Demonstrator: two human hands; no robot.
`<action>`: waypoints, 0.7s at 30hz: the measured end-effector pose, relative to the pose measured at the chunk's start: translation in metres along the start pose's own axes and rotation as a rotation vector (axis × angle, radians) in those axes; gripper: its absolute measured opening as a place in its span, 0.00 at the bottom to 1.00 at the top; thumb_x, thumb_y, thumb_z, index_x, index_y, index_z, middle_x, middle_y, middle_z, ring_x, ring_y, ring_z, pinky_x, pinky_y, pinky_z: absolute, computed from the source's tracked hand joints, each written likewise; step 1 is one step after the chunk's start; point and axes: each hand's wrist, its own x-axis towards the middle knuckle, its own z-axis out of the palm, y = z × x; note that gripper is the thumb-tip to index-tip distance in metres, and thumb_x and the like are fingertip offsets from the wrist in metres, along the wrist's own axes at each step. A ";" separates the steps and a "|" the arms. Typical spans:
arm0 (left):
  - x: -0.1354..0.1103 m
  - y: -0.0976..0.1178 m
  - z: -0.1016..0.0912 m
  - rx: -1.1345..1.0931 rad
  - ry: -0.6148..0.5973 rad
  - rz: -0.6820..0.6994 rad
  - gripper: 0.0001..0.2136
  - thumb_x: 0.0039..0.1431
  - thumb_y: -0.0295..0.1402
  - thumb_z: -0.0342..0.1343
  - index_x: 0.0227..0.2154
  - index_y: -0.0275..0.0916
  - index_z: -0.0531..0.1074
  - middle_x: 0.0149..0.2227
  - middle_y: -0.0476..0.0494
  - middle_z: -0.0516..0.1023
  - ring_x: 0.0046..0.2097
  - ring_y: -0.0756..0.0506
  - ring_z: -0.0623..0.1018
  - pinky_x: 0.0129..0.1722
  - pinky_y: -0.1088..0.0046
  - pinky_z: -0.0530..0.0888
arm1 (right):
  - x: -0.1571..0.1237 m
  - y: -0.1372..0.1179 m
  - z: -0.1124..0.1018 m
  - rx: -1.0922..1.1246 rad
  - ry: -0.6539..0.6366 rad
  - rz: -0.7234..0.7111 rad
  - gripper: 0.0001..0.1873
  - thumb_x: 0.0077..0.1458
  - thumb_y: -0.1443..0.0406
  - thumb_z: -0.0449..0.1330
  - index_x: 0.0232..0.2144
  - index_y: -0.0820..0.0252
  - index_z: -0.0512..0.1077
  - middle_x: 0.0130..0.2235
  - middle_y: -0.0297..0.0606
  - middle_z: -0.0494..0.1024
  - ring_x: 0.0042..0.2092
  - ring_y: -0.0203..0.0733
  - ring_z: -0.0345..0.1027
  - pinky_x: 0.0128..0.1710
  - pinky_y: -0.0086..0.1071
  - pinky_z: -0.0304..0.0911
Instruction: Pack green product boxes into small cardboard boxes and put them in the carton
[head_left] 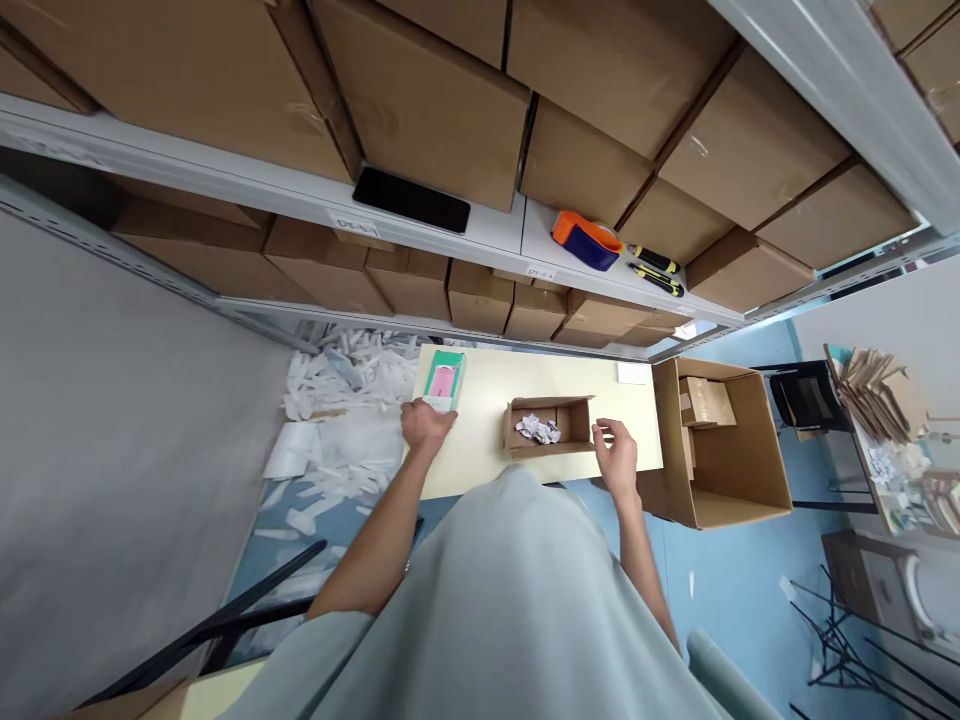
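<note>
My left hand (427,426) grips the near end of a slim green box (445,375) with a pink panel and a white end, at the left side of the pale yellow table (480,370). A small open cardboard box (550,450) sits at the table's front edge, before my body. Crumpled white paper (538,430) lies in its left part. My right hand (618,456) is beside the right end of that cardboard box, fingers loosely bent and apart, with nothing visible in them. Whether its fingertips touch the box is unclear.
A large open carton (739,505) holding smaller boxes stands right of the table. Overhead shelving carries cardboard boxes, a black phone (411,199), a tape dispenser (586,240) and box cutters (657,279). White scraps (352,385) pile up at left.
</note>
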 end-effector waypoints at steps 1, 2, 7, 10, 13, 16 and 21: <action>-0.002 0.002 -0.003 -0.026 -0.030 -0.003 0.20 0.53 0.46 0.71 0.39 0.41 0.70 0.46 0.33 0.82 0.58 0.27 0.83 0.56 0.43 0.84 | 0.004 0.000 -0.001 0.008 -0.015 -0.008 0.25 0.75 0.46 0.55 0.46 0.58 0.81 0.50 0.53 0.88 0.45 0.53 0.85 0.48 0.49 0.82; -0.005 0.004 -0.005 -0.039 -0.070 -0.007 0.18 0.54 0.45 0.70 0.38 0.41 0.72 0.43 0.35 0.83 0.53 0.29 0.85 0.52 0.46 0.86 | 0.009 -0.001 -0.003 0.018 -0.035 -0.020 0.24 0.75 0.47 0.55 0.47 0.58 0.81 0.50 0.52 0.88 0.45 0.52 0.85 0.48 0.48 0.82; -0.050 0.012 -0.025 -0.298 -0.216 -0.006 0.23 0.49 0.41 0.74 0.47 0.38 0.79 0.47 0.34 0.87 0.52 0.35 0.88 0.50 0.56 0.89 | 0.030 -0.017 -0.020 0.076 -0.120 -0.141 0.19 0.77 0.52 0.57 0.49 0.57 0.82 0.50 0.49 0.87 0.48 0.51 0.84 0.51 0.46 0.83; -0.094 0.032 -0.040 -0.341 -0.263 0.148 0.37 0.43 0.43 0.78 0.58 0.41 0.78 0.59 0.36 0.83 0.64 0.33 0.83 0.58 0.57 0.87 | 0.036 -0.038 -0.041 0.102 -0.136 -0.266 0.18 0.78 0.52 0.59 0.57 0.54 0.80 0.54 0.47 0.86 0.54 0.52 0.83 0.56 0.47 0.82; -0.131 0.062 -0.041 -0.238 -0.383 0.288 0.38 0.43 0.43 0.78 0.60 0.43 0.78 0.64 0.38 0.77 0.68 0.33 0.79 0.61 0.56 0.86 | 0.039 -0.057 -0.065 0.139 -0.199 -0.395 0.28 0.76 0.53 0.64 0.73 0.45 0.70 0.66 0.46 0.80 0.63 0.54 0.78 0.60 0.50 0.81; -0.149 0.087 -0.020 -0.138 -0.558 0.356 0.34 0.47 0.38 0.72 0.61 0.45 0.78 0.66 0.40 0.74 0.70 0.35 0.76 0.66 0.55 0.83 | 0.043 -0.059 -0.079 0.105 -0.343 -0.483 0.45 0.72 0.56 0.69 0.82 0.37 0.54 0.76 0.43 0.68 0.73 0.58 0.70 0.62 0.52 0.81; -0.139 0.084 0.027 -0.001 -0.657 0.360 0.35 0.44 0.29 0.63 0.61 0.42 0.76 0.64 0.38 0.76 0.68 0.35 0.78 0.65 0.58 0.82 | 0.062 -0.017 -0.054 0.064 -0.549 -0.419 0.52 0.64 0.63 0.70 0.82 0.41 0.52 0.77 0.47 0.63 0.73 0.59 0.69 0.56 0.47 0.83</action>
